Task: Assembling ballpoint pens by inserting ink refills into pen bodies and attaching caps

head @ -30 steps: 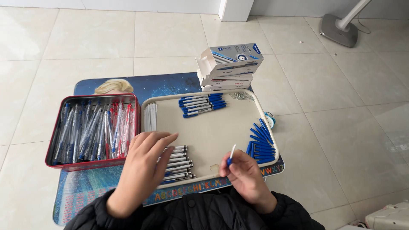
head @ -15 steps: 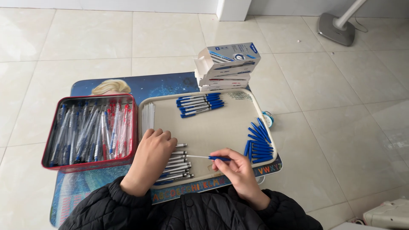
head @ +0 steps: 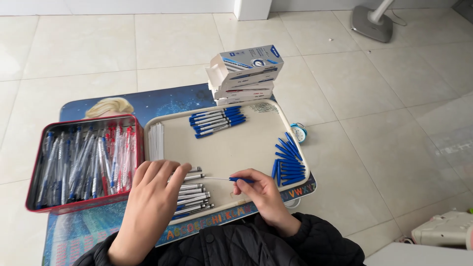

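Right hand (head: 261, 189) pinches a blue-ended pen refill (head: 229, 179) over the tray (head: 256, 138). Left hand (head: 152, 194), fingers loosely spread, rests on the pen barrels (head: 193, 197).

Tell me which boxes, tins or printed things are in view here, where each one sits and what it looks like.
Stack of cardboard boxes: behind the tray's far edge, flat, white with blue print.
Red tin: left of the tray, rectangular, open, full of pens.
Printed mat: under tray and tin, blue, with a cartoon figure and coloured letters along its near edge.
No screens in view.
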